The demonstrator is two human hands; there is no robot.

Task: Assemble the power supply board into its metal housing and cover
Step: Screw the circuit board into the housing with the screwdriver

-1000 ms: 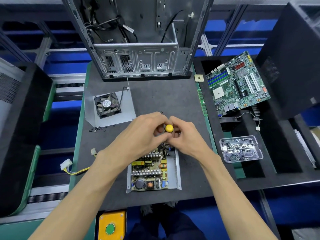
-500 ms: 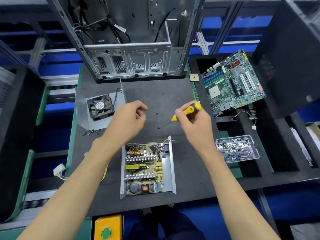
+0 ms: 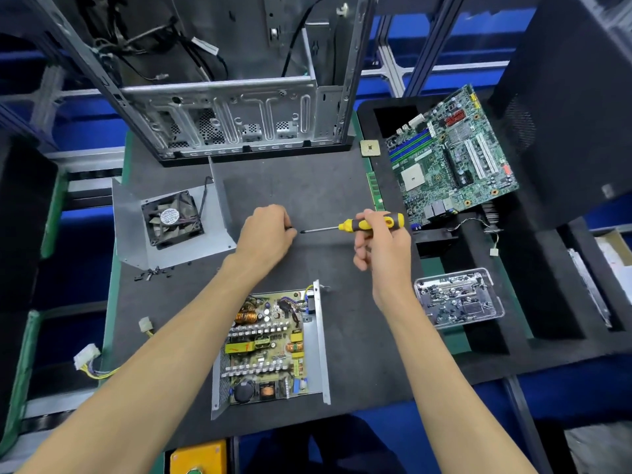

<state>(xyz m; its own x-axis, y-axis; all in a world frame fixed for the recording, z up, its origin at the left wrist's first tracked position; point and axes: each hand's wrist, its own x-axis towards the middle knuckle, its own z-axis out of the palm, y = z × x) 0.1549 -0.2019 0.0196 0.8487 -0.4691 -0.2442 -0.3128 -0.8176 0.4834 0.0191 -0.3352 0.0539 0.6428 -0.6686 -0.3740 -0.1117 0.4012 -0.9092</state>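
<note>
Centrally, slim steel-shafted screwdriver [image 3: 355, 225] over matte mat [image 3: 307, 186]

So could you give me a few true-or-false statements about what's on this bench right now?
1. The right hand holds a yellow-and-black screwdriver. True.
2. The green power supply board sits in its open grey metal housing. True.
3. The black cooling fan lies on the green motherboard. False: it lies on a grey metal cover plate, left of the hands.
4. The left hand rests on the power supply board. False: it is above the mat, by the screwdriver's tip.
</note>
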